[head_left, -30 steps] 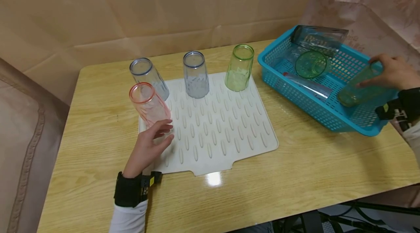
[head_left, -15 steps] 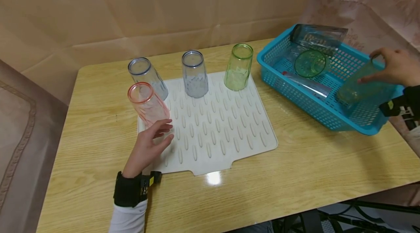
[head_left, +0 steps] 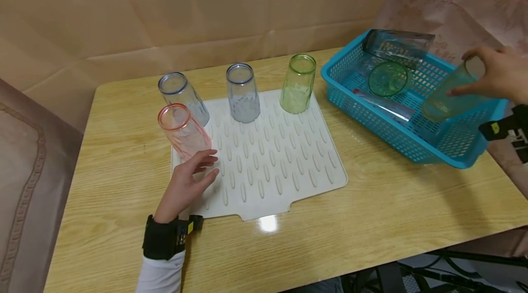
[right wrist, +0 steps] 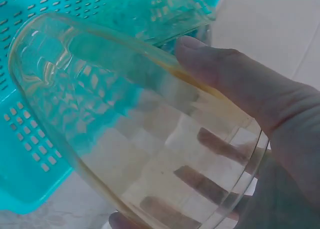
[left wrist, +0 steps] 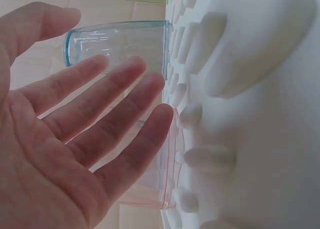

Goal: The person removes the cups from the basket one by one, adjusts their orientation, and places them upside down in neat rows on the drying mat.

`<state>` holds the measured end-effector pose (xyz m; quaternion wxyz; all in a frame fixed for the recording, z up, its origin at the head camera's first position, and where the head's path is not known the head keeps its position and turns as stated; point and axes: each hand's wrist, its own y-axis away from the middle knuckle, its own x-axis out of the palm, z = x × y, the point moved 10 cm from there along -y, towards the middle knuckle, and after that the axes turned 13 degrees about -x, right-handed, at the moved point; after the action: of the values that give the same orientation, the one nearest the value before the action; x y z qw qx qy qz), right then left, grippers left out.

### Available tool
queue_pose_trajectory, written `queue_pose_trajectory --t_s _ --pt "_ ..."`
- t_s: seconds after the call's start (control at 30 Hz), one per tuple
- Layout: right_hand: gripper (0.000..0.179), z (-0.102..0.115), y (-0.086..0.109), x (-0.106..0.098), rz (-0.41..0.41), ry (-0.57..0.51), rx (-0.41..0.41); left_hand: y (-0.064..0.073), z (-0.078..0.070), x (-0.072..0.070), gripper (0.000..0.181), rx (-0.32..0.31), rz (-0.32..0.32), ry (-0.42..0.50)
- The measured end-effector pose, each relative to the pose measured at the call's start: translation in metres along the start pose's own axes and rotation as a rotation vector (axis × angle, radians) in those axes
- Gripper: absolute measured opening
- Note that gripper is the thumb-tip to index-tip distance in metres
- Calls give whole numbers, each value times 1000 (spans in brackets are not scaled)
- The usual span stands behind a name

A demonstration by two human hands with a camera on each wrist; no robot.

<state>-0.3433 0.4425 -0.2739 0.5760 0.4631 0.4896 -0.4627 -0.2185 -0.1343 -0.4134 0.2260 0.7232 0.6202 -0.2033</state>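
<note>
My right hand (head_left: 497,75) grips a yellowish clear drinking glass (head_left: 451,93), tilted over the right part of the blue basket (head_left: 412,148). In the right wrist view the thumb lies along one side of this glass (right wrist: 145,124) and the fingers show through it. My left hand (head_left: 187,183) is held over the left front of the white drying mat (head_left: 264,174), fingers spread and holding nothing. Just beyond its fingertips a pink-rimmed glass (head_left: 185,132) stands upside down. Blue-rimmed glasses (head_left: 244,96) and a green glass (head_left: 298,86) also stand upside down along the mat's far side.
In the basket lie another green glass (head_left: 387,78), a clear item with a red tip (head_left: 385,104) and a dark-tinted clear piece (head_left: 396,47) at the far rim. A beige cloth (head_left: 206,8) hangs behind the wooden table (head_left: 371,219).
My right hand has raised the yellowish glass a little out of the basket. The left hand has stayed in place, and the whole view has shifted slightly.
</note>
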Motion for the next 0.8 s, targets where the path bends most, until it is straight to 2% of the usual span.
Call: queue_pose_trajectory --t_s 0.27,0.57,0.8 --pt "85 10 -2 -10 -22 13 1 0 0 2 43 -19 6 -4" --pt "89 37 1 -24 -9 36 17 0 -1 1 43 -12 4 -4" --pt "91 54 1 -29 -4 39 -9 0 -1 1 42 -5 2 -6"
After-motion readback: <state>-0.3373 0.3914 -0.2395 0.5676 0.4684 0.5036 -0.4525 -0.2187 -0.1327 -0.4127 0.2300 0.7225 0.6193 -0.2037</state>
